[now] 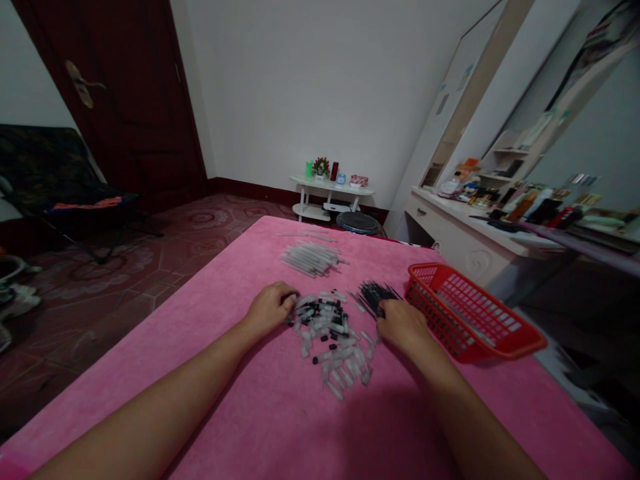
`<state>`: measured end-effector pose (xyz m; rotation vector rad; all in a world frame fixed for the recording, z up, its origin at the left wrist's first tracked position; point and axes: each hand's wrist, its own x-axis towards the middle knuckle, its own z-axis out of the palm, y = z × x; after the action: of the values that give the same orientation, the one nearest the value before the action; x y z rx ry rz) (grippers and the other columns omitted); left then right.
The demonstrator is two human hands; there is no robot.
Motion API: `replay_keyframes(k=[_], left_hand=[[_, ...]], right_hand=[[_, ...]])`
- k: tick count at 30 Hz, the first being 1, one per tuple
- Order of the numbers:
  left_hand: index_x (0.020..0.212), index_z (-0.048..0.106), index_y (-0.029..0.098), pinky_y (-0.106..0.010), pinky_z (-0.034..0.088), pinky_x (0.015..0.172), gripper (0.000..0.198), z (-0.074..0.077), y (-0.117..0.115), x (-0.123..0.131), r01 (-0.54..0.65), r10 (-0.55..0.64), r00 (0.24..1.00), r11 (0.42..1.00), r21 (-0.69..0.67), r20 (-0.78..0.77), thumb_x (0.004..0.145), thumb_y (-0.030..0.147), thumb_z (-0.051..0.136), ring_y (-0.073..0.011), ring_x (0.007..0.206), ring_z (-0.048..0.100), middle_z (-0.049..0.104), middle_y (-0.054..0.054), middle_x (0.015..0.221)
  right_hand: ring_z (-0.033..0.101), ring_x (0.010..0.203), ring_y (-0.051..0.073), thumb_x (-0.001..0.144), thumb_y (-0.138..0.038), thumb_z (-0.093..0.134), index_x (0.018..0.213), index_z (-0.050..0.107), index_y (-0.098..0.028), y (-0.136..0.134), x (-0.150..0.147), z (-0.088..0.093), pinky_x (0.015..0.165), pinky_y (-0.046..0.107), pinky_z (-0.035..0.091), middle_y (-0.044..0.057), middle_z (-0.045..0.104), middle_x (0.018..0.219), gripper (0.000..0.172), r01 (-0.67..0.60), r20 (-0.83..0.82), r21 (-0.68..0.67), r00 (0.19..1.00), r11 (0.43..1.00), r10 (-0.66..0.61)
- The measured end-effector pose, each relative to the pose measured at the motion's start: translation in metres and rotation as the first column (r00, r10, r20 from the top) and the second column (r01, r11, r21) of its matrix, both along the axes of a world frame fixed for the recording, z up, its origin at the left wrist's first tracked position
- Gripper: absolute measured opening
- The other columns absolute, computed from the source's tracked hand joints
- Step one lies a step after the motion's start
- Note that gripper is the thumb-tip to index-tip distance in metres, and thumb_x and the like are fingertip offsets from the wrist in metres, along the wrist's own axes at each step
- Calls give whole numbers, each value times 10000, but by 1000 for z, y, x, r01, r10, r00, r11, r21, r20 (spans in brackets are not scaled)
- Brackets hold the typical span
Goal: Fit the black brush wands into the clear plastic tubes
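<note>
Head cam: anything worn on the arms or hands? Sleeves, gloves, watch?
Both forearms are bare to the frame edge, no sleeves in view. Left hand and right hand: no gloves, no watch or wristband. Rings too small to tell.

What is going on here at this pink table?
A person works with bare hands at a pink-covered table. The left hand, fingers curled, touches the left edge of a heap of small clear and black pieces. The right hand rests on a bundle of thin black sticks, beside a red basket. A pile of clear tubes lies farther back, untouched.
</note>
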<state>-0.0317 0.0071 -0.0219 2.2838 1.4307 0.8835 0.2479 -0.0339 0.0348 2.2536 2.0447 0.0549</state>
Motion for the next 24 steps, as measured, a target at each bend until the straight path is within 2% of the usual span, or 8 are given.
replay_keyframes(k=[3, 7, 10, 12, 16, 19, 21, 24], left_hand=[[997, 676, 160, -309, 456, 849, 311, -1, 8, -1, -67, 64, 997, 995, 73, 46, 865, 205, 397, -188, 927, 597, 665, -76, 964], [1125, 608, 171, -365, 421, 961, 320, -2, 32, -2, -138, 132, 990, 967, 212, 40, 846, 232, 464, -221, 1089, 535, 609, -90, 1126], [1234, 534, 177, -383, 386, 1019, 414, 2, 57, -2, -103, 118, 992, 949, 298, -34, 823, 217, 498, -225, 1166, 485, 540, -97, 1252], [1271, 509, 197, -406, 370, 1036, 443, 6, 75, 0, -52, 94, 988, 947, 317, -119, 840, 302, 512, -240, 1209, 451, 490, -92, 1327], [1297, 496, 226, -433, 335, 1060, 474, 19, 110, 12, -49, 118, 970, 951, 307, -211, 894, 460, 410, -254, 1266, 401, 431, -90, 1396], [1336, 451, 238, -441, 296, 1080, 511, 26, 133, 25, -82, 143, 952, 972, 222, -272, 915, 497, 322, -250, 1300, 366, 393, -86, 1432], [1346, 437, 253, -464, 273, 1084, 524, 26, 146, 33, -66, 114, 942, 985, 156, -316, 918, 516, 289, -254, 1321, 338, 391, -76, 1440], [1289, 503, 295, -500, 256, 1078, 498, 22, 159, 42, -14, 47, 934, 996, 93, -355, 904, 541, 305, -272, 1322, 343, 441, -42, 1413]], right_hand=[[655, 927, 269, 748, -179, 475, 879, 692, -183, 2, 1, -1, 682, 312, 456, 121, 707, 949, 254, 8, -15, -3, 1000, 1000, -8], [656, 910, 269, 739, -187, 474, 848, 681, -195, 5, 4, -6, 671, 316, 450, 111, 707, 931, 235, 1, -32, 25, 999, 1000, 0], [657, 900, 274, 731, -198, 480, 831, 677, -200, 6, 7, -9, 669, 320, 445, 107, 705, 912, 221, -2, -43, 42, 999, 999, 4], [656, 900, 278, 731, -207, 483, 828, 675, -205, 6, 8, -11, 671, 323, 443, 105, 703, 908, 216, 1, -46, 42, 999, 999, 1], [652, 910, 276, 743, -219, 480, 840, 673, -206, 6, 7, -12, 680, 323, 437, 109, 699, 919, 216, 0, -56, 35, 998, 999, 2], [651, 917, 267, 749, -223, 485, 847, 676, -210, 5, 6, -10, 683, 311, 427, 108, 700, 922, 216, 12, -73, 21, 997, 1000, -11], [650, 920, 259, 754, -223, 486, 843, 680, -211, 4, 5, -8, 680, 300, 419, 106, 702, 920, 214, 19, -86, 14, 996, 1000, -18], [653, 907, 251, 762, -216, 482, 838, 683, -208, 3, 4, -4, 665, 289, 408, 104, 704, 913, 215, 13, -103, 11, 995, 1000, -12]])
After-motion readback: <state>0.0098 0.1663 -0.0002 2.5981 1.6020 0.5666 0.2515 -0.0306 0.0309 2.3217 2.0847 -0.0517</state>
